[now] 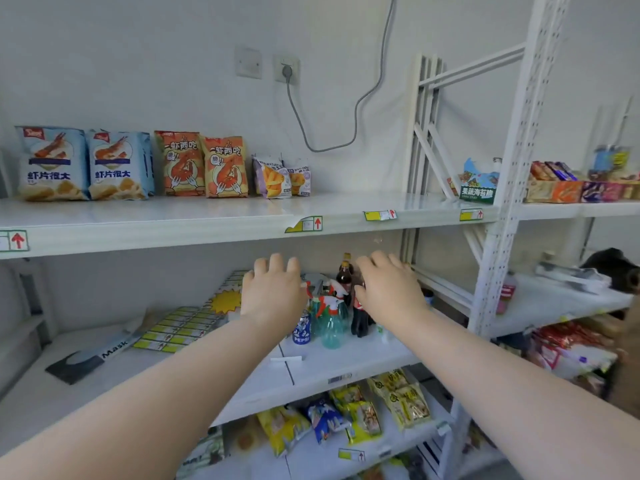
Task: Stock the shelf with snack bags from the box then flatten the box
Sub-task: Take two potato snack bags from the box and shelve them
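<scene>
Snack bags stand in a row on the upper white shelf (pixel 346 206): two blue shrimp-chip bags (pixel 85 164), two orange prawn bags (pixel 202 166) and two small purple bags (pixel 277 176). My left hand (pixel 273 289) and my right hand (pixel 388 285) reach forward side by side below that shelf's front edge, palms down, fingers loosely apart, holding nothing. A brown edge at the far right (pixel 627 358) may be the box; most of it is out of view.
On the middle shelf behind my hands stand spray bottles (pixel 330 323), dark drink bottles (pixel 346 275) and a Pepsi can (pixel 302 329); label sheets (pixel 180 329) and a mask pack (pixel 86 358) lie left. Yellow and blue bags (pixel 346 414) fill the lower shelf. A neighbouring rack (pixel 512 202) stands right.
</scene>
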